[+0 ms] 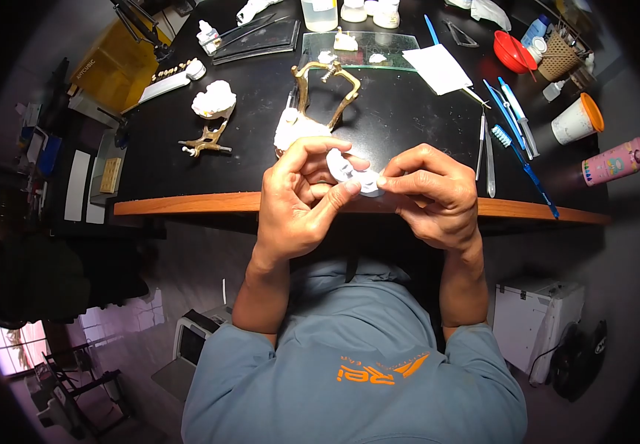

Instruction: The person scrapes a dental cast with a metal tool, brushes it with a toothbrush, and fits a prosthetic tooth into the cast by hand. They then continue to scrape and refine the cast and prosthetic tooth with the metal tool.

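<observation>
A white, arch-shaped dental cast [340, 167] is held up over the front edge of the table, between both hands. My left hand [296, 198] is closed on its left side, with the thumb pressed against the near face. The thumb and fingertips of my right hand [436, 191] pinch its right end; whether a smaller part sits there is hidden. Just behind the hands stands a brass-coloured articulator frame [352, 95] with white plaster [296, 133] at its base. Farther left, another plaster cast [215, 98] rests on a separate brass articulator part [207, 139].
A glass plate [401, 43] with small white pieces lies at the back, beside a white paper pad [440, 69]. To the right are a blue toothbrush [518, 157], metal tools [490, 164], an orange-rimmed cup [573, 123] and a pink bottle [616, 163]. The wooden table edge [209, 203] runs below.
</observation>
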{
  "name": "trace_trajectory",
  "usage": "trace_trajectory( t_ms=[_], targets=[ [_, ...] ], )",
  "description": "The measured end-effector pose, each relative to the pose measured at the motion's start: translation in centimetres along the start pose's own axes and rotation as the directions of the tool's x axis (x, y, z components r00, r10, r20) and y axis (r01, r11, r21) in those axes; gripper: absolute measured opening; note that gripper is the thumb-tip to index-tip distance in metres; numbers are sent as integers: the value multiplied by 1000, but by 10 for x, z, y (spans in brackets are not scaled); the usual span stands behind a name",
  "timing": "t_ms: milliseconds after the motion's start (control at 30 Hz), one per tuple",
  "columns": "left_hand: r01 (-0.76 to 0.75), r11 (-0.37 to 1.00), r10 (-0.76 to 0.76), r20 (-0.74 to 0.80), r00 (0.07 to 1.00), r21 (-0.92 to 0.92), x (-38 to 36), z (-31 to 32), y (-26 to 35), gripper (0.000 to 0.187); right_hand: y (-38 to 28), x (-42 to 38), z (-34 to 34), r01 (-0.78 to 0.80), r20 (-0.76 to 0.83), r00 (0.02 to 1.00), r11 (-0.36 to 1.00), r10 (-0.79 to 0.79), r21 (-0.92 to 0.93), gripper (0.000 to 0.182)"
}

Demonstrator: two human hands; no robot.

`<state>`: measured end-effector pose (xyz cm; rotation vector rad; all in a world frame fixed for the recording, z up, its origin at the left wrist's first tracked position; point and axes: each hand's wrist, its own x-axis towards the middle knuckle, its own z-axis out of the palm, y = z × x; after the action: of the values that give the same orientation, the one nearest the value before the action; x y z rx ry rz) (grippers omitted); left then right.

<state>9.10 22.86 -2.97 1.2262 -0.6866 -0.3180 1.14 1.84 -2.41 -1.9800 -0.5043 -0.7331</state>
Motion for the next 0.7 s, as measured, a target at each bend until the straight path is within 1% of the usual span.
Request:
trace_trajectory(
  t_ms=[67,133,167,233,333,400,433,467,500,533,600,633,700],
  targets=[
    [-80,997,80,-23,997,19,-1,3,-5,37,-2,2,1,-5,-21,1000,1000,5,-18,29],
    [-115,993,117,-61,991,25,-3,7,-6,36,-4,4,2,4,-44,999,1000,-5,-27,25],
    [-134,991,136,-79,988,28,-3,9,-7,36,-5,4,1,-27,-53,998,1000,27,8,23],
    [-215,974,219,-65,974,68,-4,11,-11,37,-7,3,1,-90,-67,993,993,96,83,20],
    [-316,937,324,-31,945,149,-8,12,-18,34,3,-1,0,-83,-101,990,987,98,138,15],
    [-352,918,359,-6,933,185,-10,16,-17,33,3,-2,-4,-63,-109,991,983,83,174,16],
    [-338,915,345,10,939,219,-12,17,-18,41,4,-3,-6,-57,-119,990,978,82,202,17],
    [-393,888,398,31,917,237,-9,20,-19,39,6,-5,-7,-52,-129,988,972,83,230,17],
    [-421,871,426,37,904,255,-7,22,-21,38,7,-6,-6,-89,-124,982,936,139,341,24],
    [-447,852,453,43,891,273,-6,24,-22,37,4,-7,-8,-180,-113,962,892,247,416,26],
    [-476,825,483,57,874,304,-5,26,-24,36,-5,-5,-9,-338,-65,893,758,446,557,30],
    [-489,812,497,62,866,320,-4,27,-24,36,-8,-5,-10,-380,-25,877,724,480,576,33],
    [-529,785,533,84,842,322,-1,28,-24,36,-5,-7,-14,-377,38,895,709,444,596,32]
  ],
)
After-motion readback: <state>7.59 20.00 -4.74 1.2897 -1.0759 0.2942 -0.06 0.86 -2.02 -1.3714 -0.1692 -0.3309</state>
